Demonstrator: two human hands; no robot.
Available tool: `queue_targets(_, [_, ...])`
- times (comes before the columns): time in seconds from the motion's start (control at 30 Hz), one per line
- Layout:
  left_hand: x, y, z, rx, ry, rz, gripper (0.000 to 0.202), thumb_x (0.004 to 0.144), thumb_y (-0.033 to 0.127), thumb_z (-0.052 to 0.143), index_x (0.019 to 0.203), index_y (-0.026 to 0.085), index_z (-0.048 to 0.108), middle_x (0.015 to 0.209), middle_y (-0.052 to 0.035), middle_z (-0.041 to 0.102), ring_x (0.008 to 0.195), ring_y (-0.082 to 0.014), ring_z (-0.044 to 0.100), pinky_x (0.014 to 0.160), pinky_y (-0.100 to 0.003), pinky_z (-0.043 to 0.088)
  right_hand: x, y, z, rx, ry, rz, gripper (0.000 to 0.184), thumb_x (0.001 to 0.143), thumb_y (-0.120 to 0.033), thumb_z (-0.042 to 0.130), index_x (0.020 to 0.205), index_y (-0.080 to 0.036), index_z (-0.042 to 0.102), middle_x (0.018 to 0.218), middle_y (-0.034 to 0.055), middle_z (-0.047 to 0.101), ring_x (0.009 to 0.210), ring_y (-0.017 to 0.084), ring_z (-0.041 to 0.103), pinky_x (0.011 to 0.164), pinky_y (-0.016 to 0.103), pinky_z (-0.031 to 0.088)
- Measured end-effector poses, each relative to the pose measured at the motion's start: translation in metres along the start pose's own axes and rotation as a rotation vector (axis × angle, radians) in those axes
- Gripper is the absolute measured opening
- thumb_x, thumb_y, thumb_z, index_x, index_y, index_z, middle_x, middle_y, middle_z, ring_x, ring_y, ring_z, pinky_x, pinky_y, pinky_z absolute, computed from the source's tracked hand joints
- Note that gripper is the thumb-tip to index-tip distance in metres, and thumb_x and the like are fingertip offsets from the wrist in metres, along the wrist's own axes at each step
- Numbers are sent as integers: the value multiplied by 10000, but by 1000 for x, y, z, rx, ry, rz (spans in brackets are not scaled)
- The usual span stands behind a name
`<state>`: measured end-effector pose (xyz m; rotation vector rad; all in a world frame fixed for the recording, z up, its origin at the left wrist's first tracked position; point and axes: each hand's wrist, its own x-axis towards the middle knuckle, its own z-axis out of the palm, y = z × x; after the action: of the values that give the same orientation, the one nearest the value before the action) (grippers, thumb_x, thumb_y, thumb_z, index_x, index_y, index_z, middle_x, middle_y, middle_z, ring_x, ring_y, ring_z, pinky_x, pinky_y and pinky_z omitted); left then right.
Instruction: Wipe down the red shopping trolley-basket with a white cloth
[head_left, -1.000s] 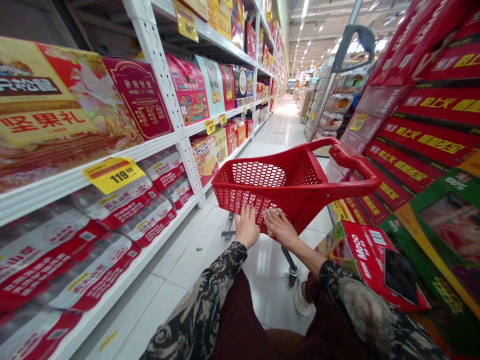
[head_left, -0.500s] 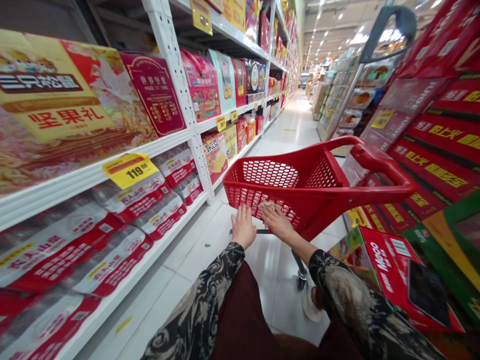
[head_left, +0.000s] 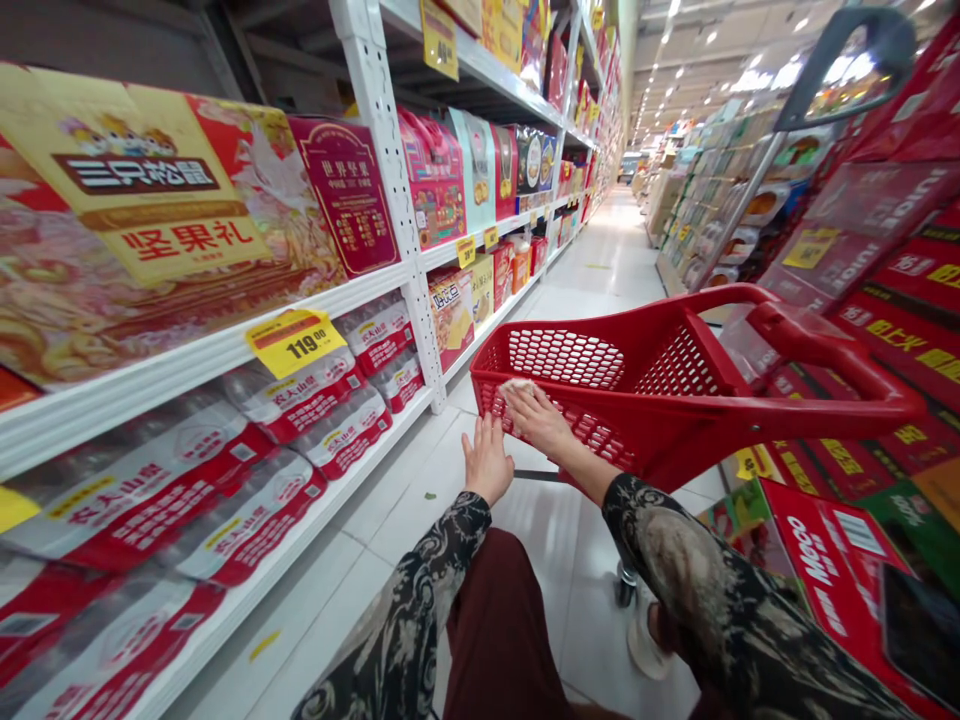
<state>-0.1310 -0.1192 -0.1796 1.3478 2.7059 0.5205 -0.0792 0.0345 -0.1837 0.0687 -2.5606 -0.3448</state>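
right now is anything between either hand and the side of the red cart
Only the pale cloth shows between the right hand and the near side of the red cart. Nothing visible stands between the left hand and that side; whether its fingertips touch is hard to tell.

Bright ceiling lights [head_left: 666,38] cast glare on the distant floor tiles [head_left: 600,240], while shadow fills the shelf bay [head_left: 112,35] at upper left. Wide-angle distortion stretches the edges, softening the lower-left bottle packs [head_left: 112,645].
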Motion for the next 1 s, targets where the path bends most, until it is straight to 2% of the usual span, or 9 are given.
queue_targets(0.2, [-6,-22,3,4,-28,-49,696,733,144,478,1396,83,276,1519,-148,187,1407,-282,138,1116,-551,149,-32,-13,32,51,-147,-108,208,847,-189,566,1021,-109,646,1312,159,529,1265,263,437,1063,476,333])
queue_targets(0.27, [-6,-28,2,8,-32,-66,691,734,147,474,1394,77,281,1518,-151,191,1408,-280,135,1117,-551,146,-19,-14,29,81,-110,-118,223,867,-183,533,1054,-120,634,1323,147,521,1296,254,397,1078,487,309])
queue_targets(0.43, [-4,-32,1,1,-15,-83,689,735,157,483,1391,79,286,1517,-157,190,1409,-287,125,1111,-562,151,45,-8,11,66,51,-92,296,897,-163,458,1164,-137,583,1377,117,471,1354,265,296,1115,523,228])
queue_targets(0.5, [-5,-32,1,-17,-15,-81,688,729,146,490,1386,78,297,1514,-163,194,1409,-289,127,1111,-560,146,59,-6,11,54,21,-76,294,891,-158,463,1154,-133,591,1392,121,451,1347,273,309,1115,528,224])
queue_targets(0.6, [-7,-34,1,-104,-3,-85,686,714,109,499,1376,78,318,1511,-165,204,1409,-288,122,1118,-558,99,54,-9,19,70,-110,-86,244,877,-152,484,1063,-124,639,1366,135,479,1295,274,393,1085,499,296])
queue_targets(0.67, [-7,-37,3,-257,26,-119,672,701,79,501,1357,93,355,1510,-154,216,1409,-280,128,1123,-547,72,40,-14,25,106,-188,-73,221,867,-149,498,1017,-126,658,1326,140,519,1257,274,440,1054,482,344])
queue_targets(0.77, [-2,-36,7,-752,81,-265,561,709,89,510,1267,122,471,1456,-143,351,1375,-246,255,1133,-459,145,20,-27,24,208,-179,52,269,853,-123,493,1079,-142,638,1299,146,543,1252,275,448,1032,493,364])
queue_targets(0.87, [8,-19,8,-1150,97,-364,370,826,252,441,1162,145,551,1266,-126,571,1188,-223,513,1023,-397,364,10,-39,8,394,-19,207,413,823,-76,457,1212,-170,559,1340,126,506,1287,226,414,1053,443,361])
queue_targets(1.0, [15,17,-3,-1694,85,-380,451,851,467,419,1095,126,584,1006,-96,680,958,-198,631,858,-335,481,1,-48,-23,583,182,317,486,795,-99,442,1277,-144,484,1375,136,461,1296,197,399,1068,404,346])
